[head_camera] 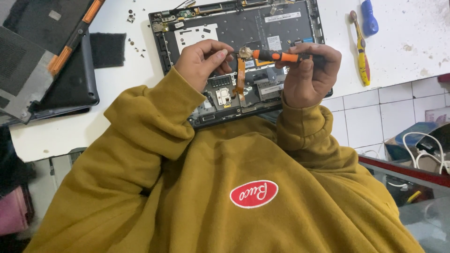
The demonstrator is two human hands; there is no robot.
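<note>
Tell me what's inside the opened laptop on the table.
Inside the laptop: a dark inner panel with pale stickers, an orange ribbon cable and small connectors. The left hand and right hand, holding a screwdriver, cover the middle; the sleeves hide the near edge.

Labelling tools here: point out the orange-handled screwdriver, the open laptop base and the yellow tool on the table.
orange-handled screwdriver (276, 56), head view, orange grip
open laptop base (243, 26), head view, dark inner panel
yellow tool (361, 54), head view, mid handle
</note>
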